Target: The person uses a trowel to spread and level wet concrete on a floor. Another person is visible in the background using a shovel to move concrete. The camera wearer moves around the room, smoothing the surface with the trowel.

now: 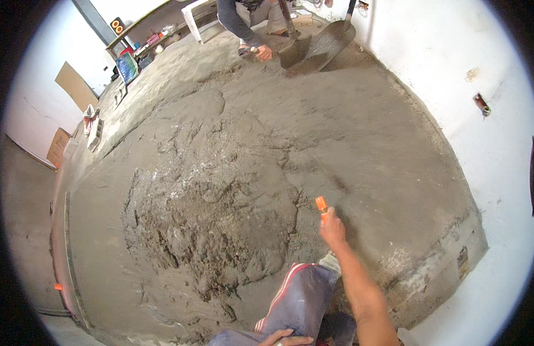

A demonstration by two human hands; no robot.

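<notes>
My right hand (pixel 332 229) is closed around the orange handle of a trowel (pixel 321 205), low over the wet mortar at my right. The trowel's blade can hardly be told from the grey surface. Resting on my leg at the lower edge is my left hand (pixel 285 339), its fingers spread and holding nothing. In front of me a rough, lumpy heap of wet mortar (pixel 221 225) rises from the floor. Smoother mortar (pixel 388 150) stretches to its right, up to the wall.
At the far end a co-worker's hand (pixel 264 53) grips a tool handle beside two shovels (pixel 330 46). A white plastic chair (pixel 192 22) stands near. Cardboard (pixel 75 85) leans on the left wall; a hollow block (pixel 95 134) sits below. A white wall (pixel 440 52) bounds the right.
</notes>
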